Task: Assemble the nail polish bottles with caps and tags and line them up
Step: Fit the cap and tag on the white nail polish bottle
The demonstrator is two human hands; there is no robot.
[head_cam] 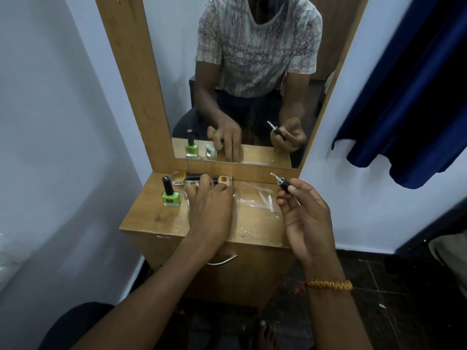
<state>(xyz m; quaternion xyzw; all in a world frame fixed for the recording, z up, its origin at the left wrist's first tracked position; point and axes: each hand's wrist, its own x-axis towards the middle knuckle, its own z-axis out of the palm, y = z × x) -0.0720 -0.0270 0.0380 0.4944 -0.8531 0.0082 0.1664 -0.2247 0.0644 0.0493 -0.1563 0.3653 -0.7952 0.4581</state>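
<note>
I am partway through capping: my right hand (pixel 302 210) pinches a black cap (pixel 284 185) between thumb and fingertips, its white brush stem pointing up and away toward the mirror (pixel 252 72), held in the air to the right of the dresser top (pixel 141 218). My left hand (pixel 211 205) lies palm down over the cluster of bottles at the back of the surface, fingers curled down onto something I cannot make out from above; the reflection suggests they are closing on a small clear bottle, so I judge it is picking out the one that needs this cap, though I cannot tell whether the grip is firm. One green bottle (pixel 171 197) stands upright and capped to the left, just beside my left hand, and looks finished apart from any tag, which I cannot see. Behind my left fingers, tan-coloured bottles (pixel 225 180) lie on their sides against the mirror's frame with a black cap among them. A crumpled clear plastic bag (pixel 255 198) lies between my two hands. The next move, as I read it, calls for standing the chosen bottle upright and steady with the left, turning the cap over so the brush points down, threading the stem into the narrow neck without bending it, then twisting tight and setting it beside the green one.
</note>
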